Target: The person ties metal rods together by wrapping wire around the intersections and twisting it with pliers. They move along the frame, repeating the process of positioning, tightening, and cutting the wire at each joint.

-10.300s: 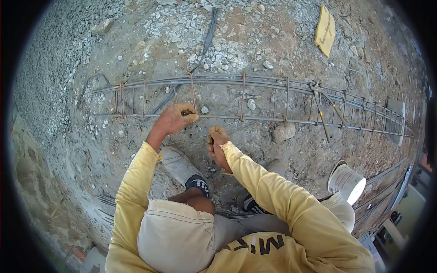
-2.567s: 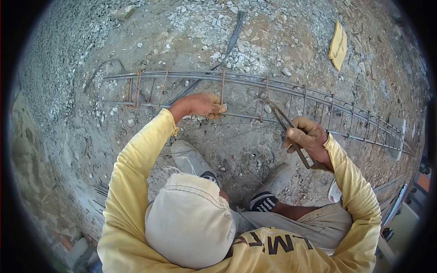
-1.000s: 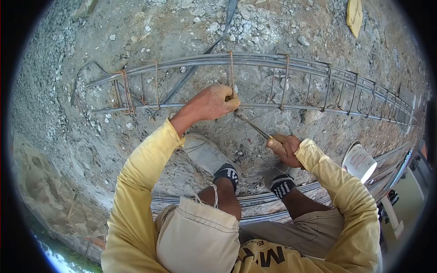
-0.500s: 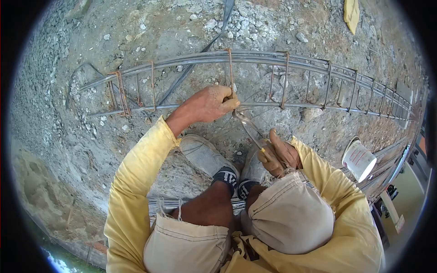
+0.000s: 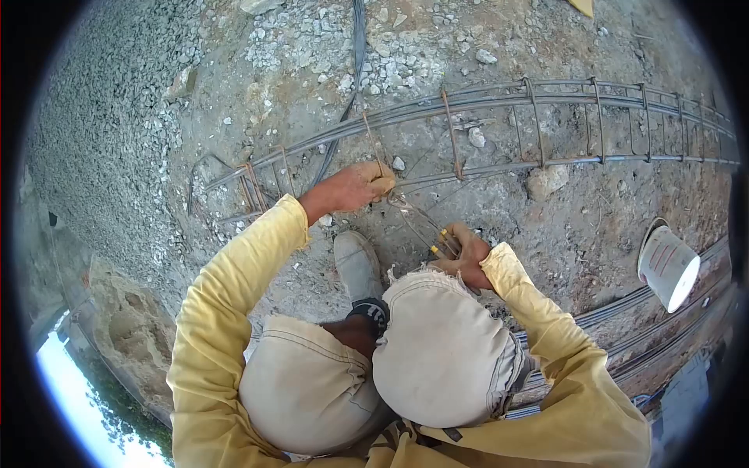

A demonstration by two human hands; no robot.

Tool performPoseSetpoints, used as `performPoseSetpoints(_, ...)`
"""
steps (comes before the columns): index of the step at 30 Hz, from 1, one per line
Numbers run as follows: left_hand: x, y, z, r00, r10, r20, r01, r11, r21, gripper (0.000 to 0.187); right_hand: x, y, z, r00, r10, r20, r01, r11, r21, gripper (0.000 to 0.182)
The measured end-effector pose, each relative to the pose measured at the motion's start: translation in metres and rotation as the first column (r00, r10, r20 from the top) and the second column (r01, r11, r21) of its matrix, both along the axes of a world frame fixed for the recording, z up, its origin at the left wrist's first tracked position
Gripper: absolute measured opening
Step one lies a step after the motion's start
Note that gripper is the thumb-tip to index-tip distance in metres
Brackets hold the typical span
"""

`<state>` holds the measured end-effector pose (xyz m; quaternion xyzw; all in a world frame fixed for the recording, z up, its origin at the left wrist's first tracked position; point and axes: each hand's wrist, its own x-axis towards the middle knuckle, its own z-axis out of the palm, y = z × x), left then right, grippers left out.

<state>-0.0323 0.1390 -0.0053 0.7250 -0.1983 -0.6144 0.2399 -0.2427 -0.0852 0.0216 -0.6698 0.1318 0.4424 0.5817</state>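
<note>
A long rebar cage (image 5: 499, 97) with several stirrups lies across the ground in front of me. My left hand (image 5: 361, 187) is closed around the lower end of a rusty stirrup (image 5: 374, 140), at the cage's near bar. In my right hand (image 5: 466, 256) are metal pliers (image 5: 420, 222) with yellow marks on the handles. Their handles are spread apart, and the jaws point up and left to just below my left fingers. Whether the jaws touch wire there is too small to tell.
A white bucket (image 5: 669, 265) lies tipped at the right. Long bars (image 5: 616, 320) run along the ground near it. A dark strap (image 5: 359, 47) crosses behind the cage. Gravel (image 5: 101, 117) covers the left side, and a pale rock (image 5: 548, 181) lies by the cage.
The view has shifted, and the cage's left end now appears farther right. My left hand remains at the near bar. The pliers' handles are wider apart, and my right knee has moved left in view.
</note>
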Motion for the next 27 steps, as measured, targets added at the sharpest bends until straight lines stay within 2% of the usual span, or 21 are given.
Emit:
performPoseSetpoints(1, 0.001, 0.000, -0.004, 0.999, 0.004, -0.034, -0.004, 1.000, 0.003, 0.035, 0.001, 0.000, 0.004, 0.999, 0.044, 0.000, -0.044, 0.994, -0.096, 0.073)
performPoseSetpoints(2, -0.002, 0.003, -0.007, 0.998, 0.062, -0.018, -0.062, 0.998, -0.009, 0.032, -0.009, 0.007, 0.002, 0.989, 0.068, 0.135, -0.032, 0.967, -0.254, 0.069)
performPoseSetpoints(4, -0.008, 0.005, -0.005, 0.988, 0.156, 0.007, -0.156, 0.987, -0.047, 0.029, -0.022, 0.016, -0.001, 0.966, 0.047, 0.253, 0.052, 0.927, -0.371, 0.065)
performPoseSetpoints(5, -0.005, 0.004, -0.004, 0.991, 0.136, -0.003, -0.136, 0.990, -0.028, 0.030, -0.026, 0.017, -0.005, 0.951, 0.050, 0.307, 0.092, 0.897, -0.433, 0.063)
performPoseSetpoints(8, -0.008, 0.001, -0.004, 0.992, 0.122, -0.045, -0.122, 0.993, -0.004, 0.033, -0.048, 0.037, -0.054, 0.982, -0.043, 0.186, 0.065, 0.991, -0.117, 0.065)
performPoseSetpoints(9, -0.010, 0.004, -0.004, 0.990, 0.130, -0.054, -0.131, 0.991, -0.010, 0.033, -0.057, 0.041, -0.058, 0.969, -0.229, -0.094, 0.245, 0.944, 0.223, 0.067)
performPoseSetpoints(10, -0.007, 0.005, -0.003, 0.990, 0.133, -0.054, -0.134, 0.991, -0.020, 0.034, -0.061, 0.042, -0.062, 0.868, -0.293, -0.400, 0.469, 0.746, 0.472, 0.070)
performPoseSetpoints(11, -0.006, 0.005, -0.002, 0.992, 0.116, -0.048, -0.117, 0.993, -0.027, 0.033, -0.063, 0.045, -0.066, 0.709, -0.223, -0.669, 0.686, 0.440, 0.579, 0.073)
performPoseSetpoints(12, -0.009, 0.004, 0.000, 0.994, 0.099, -0.046, -0.101, 0.994, -0.035, 0.033, -0.060, 0.044, -0.058, 0.730, -0.159, -0.665, 0.676, 0.313, 0.667, 0.077)
performPoseSetpoints(15, -0.011, 0.001, 0.007, 0.997, 0.077, -0.006, -0.077, 0.997, -0.022, 0.032, -0.058, 0.028, -0.059, 0.876, -0.255, -0.408, 0.456, 0.711, 0.535, 0.075)
performPoseSetpoints(18, -0.015, 0.005, -0.001, 0.994, 0.108, -0.010, -0.108, 0.993, -0.052, 0.031, -0.028, 0.013, 0.002, 0.926, -0.320, -0.201, 0.350, 0.927, 0.136, 0.060)
performPoseSetpoints(21, -0.014, 0.009, -0.005, 0.993, 0.117, 0.003, -0.117, 0.992, -0.046, 0.032, -0.046, 0.040, -0.033, 0.922, -0.385, 0.048, 0.363, 0.899, 0.243, 0.050)
performPoseSetpoints(22, -0.014, 0.007, -0.003, 0.994, 0.112, 0.013, -0.111, 0.993, -0.033, 0.032, -0.060, 0.056, -0.068, 0.903, -0.424, -0.064, 0.421, 0.848, 0.321, 0.045)
performPoseSetpoints(25, -0.009, 0.011, -0.015, 0.997, 0.069, -0.029, -0.071, 0.995, -0.065, 0.033, -0.054, 0.049, -0.052, 0.810, -0.355, -0.466, 0.575, 0.633, 0.518, 0.043)
performPoseSetpoints(26, -0.010, 0.013, -0.015, 0.996, 0.082, -0.029, -0.084, 0.995, -0.057, 0.033, -0.054, 0.040, -0.053, 0.795, -0.240, -0.558, 0.602, 0.430, 0.673, 0.043)
performPoseSetpoints(27, -0.011, 0.009, -0.008, 0.995, 0.094, -0.029, -0.095, 0.994, -0.050, 0.034, -0.055, 0.039, -0.056, 0.787, -0.243, -0.567, 0.607, 0.466, 0.644, 0.044)
